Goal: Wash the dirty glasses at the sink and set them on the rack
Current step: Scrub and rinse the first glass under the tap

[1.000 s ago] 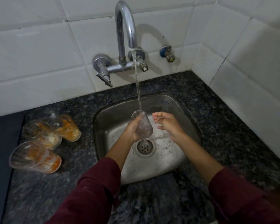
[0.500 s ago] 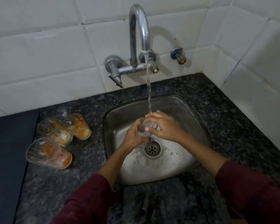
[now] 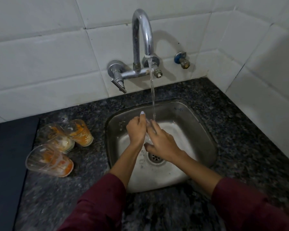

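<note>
Two hands over the steel sink (image 3: pixel 205 130), w/ one clear glass (image 3: pixel 148 140) between them, mostly hidden by fingers. Left hand (image 3: pixel 136 130) wraps round the glass from the left, thumb pointing up toward the wall. Right hand (image 3: pixel 162 142) clasps it from the right, fingers curled over its side. Both hands closed on that one glass, held above the drain (image 3: pixel 156 158).

One tap (image 3: pixel 142 47) on the tiled wall, running; the thin stream (image 3: pixel 152 90) lands right at the top of the hands. One lever handle (image 3: pixel 118 84) at the tap's left, one small blue-collared valve (image 3: pixel 182 60) to its right.

Three dirty glasses on the dark speckled worktop (image 3: pixel 240 139), left of the sink, all lying on their sides & smeared w/ orange and white residue: one at back (image 3: pixel 80 134), one mid (image 3: pixel 60 139) touching it, one nearest (image 3: pixel 48 161). Well apart from the hands.

Dark red sleeves on both arms.
</note>
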`<move>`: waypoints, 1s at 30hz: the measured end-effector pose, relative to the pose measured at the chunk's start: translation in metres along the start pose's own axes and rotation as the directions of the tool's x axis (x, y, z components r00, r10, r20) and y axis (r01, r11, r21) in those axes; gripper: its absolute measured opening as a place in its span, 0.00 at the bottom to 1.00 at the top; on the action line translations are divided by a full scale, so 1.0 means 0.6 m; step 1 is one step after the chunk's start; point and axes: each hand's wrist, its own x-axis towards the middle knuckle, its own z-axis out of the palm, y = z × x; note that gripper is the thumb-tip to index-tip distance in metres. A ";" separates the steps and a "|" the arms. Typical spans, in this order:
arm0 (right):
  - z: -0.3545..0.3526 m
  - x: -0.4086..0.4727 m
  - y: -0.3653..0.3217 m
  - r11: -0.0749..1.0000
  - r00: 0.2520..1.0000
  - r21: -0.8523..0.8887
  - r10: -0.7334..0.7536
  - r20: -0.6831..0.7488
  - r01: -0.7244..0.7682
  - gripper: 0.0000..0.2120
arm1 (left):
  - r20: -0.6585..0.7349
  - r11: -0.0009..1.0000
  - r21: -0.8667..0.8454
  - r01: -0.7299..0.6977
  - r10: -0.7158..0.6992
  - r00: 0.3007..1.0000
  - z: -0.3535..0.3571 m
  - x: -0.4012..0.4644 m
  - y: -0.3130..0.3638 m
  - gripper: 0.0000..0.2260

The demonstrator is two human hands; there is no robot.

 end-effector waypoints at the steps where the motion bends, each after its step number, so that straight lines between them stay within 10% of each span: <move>1: 0.000 0.001 -0.005 0.994 0.999 0.100 0.038 0.000 -0.038 0.46 | -0.038 1.000 -0.009 0.006 -0.006 0.999 0.002 0.004 0.004 0.24; 3: -0.014 0.006 -0.013 0.851 0.987 0.498 0.145 0.075 -0.163 0.50 | -0.051 0.989 -0.136 0.051 -0.059 0.997 0.004 0.013 0.013 0.25; 5: -0.039 0.008 -0.014 0.419 0.951 0.855 0.173 0.254 -0.305 0.46 | -0.037 0.917 -0.372 0.142 -0.168 0.985 0.003 0.017 0.020 0.24; 8: -0.064 0.007 -0.010 0.133 0.912 0.903 0.100 0.397 -0.408 0.37 | 0.001 0.849 -0.494 0.187 -0.215 0.977 -0.002 0.018 0.022 0.23; 10: -0.068 0.010 -0.017 0.358 0.897 0.822 0.188 0.401 -0.442 0.40 | -0.004 0.974 -0.228 0.023 -0.024 1.000 -0.006 0.019 0.020 0.21; 12: -0.064 0.019 -0.026 0.860 0.928 0.365 0.281 0.246 -0.357 0.52 | 0.034 0.969 0.156 -0.191 0.188 0.982 -0.004 0.018 0.032 0.20; 14: -0.058 0.021 -0.031 0.966 0.966 0.072 0.242 0.097 -0.249 0.58 | 0.018 0.935 0.260 -0.242 0.246 0.969 -0.002 0.021 0.046 0.21; 16: -0.064 0.025 -0.027 0.930 0.971 0.281 0.213 0.109 -0.235 0.58 | 0.000 0.975 0.086 -0.206 0.207 0.978 -0.006 0.027 0.051 0.22; 19: -0.087 0.026 -0.015 0.394 0.925 0.837 0.157 0.346 -0.380 0.49 | 0.000 0.958 -0.286 -0.001 0.001 1.000 -0.011 0.033 0.045 0.20; 21: -0.094 0.024 -0.006 0.021 0.902 0.902 0.046 0.429 -0.430 0.39 | -0.004 0.907 -0.398 0.135 -0.149 0.989 -0.009 0.036 0.041 0.19; 24: -0.089 0.022 0.003 -0.260 0.935 0.903 0.002 0.355 -0.342 0.32 | 0.056 0.722 -0.571 0.391 -0.440 0.896 -0.006 0.042 0.042 0.12; 26: -0.085 0.028 0.001 -0.156 0.956 0.953 0.097 0.275 -0.259 0.31 | 0.166 0.579 -0.603 0.549 -0.582 0.796 -0.002 0.044 0.036 0.13; 30: -0.082 0.047 -0.003 0.405 0.935 0.885 0.345 0.084 -0.229 0.25 | 0.507 0.486 -0.437 0.757 -0.562 0.654 0.012 0.033 0.044 0.21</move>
